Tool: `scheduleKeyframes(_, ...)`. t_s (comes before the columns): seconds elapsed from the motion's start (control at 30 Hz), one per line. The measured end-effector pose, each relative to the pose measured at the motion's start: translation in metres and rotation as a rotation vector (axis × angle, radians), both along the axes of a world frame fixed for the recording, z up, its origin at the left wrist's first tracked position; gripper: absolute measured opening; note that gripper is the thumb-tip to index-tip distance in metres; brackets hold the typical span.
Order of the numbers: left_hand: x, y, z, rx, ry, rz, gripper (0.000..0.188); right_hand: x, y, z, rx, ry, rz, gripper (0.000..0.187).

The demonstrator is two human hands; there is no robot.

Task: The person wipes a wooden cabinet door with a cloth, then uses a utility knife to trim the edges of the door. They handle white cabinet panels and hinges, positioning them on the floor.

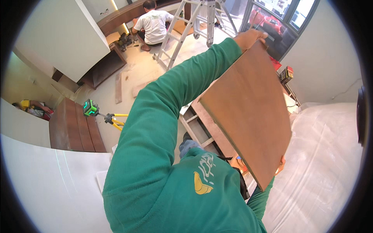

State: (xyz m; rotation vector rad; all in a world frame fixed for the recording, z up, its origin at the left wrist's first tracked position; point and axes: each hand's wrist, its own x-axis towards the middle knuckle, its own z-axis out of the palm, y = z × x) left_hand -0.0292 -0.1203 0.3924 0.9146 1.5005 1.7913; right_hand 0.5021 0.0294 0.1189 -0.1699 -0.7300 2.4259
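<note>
A large brown wooden panel point(248, 105) is held up, tilted, in front of my body. My left hand point(250, 39) is closed on its far end, with the arm stretched out in a green sleeve. Low on the panel's right edge is my right hand point(280, 165); its fingers wrap that edge, and the panel hides part of the hand and forearm. Beneath the panel a pale frame with crossbars point(193, 118) shows in part.
A metal stepladder point(180, 37) stands ahead, beside a crouching person in a white shirt point(152, 25). To the left are a green laser level point(91, 108) on a yellow tripod and brown cabinet panels point(68, 126). Plastic sheeting point(322, 155) covers the right side. Another person point(33, 108) is far left.
</note>
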Motion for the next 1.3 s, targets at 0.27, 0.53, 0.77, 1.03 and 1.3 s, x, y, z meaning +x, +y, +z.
scheduleKeyframes(0.27,-0.059,-0.04,-0.119,0.009,0.826,0.028,0.038,-0.008,-0.047,0.03,-0.166,-0.186,-0.034,0.055)
scheduleKeyframes(0.53,-0.002,-0.101,-0.21,-0.295,-0.689,0.017,0.057,0.021,-0.057,0.118,-0.307,-0.3,-0.089,0.054)
scheduleKeyframes(0.77,0.061,-0.118,-0.232,-0.544,-0.429,0.0,0.054,0.016,-0.051,0.188,-0.192,-0.5,-0.168,0.048)
scheduleKeyframes(1.03,0.059,-0.153,-0.321,-0.778,-0.669,-0.42,0.056,-0.059,-0.042,0.201,-0.202,-0.674,-0.127,0.043)
scheduleKeyframes(1.3,0.038,-0.187,-0.439,-1.047,-0.235,-0.285,0.058,-0.184,-0.059,0.165,0.231,-0.985,-0.144,0.026)
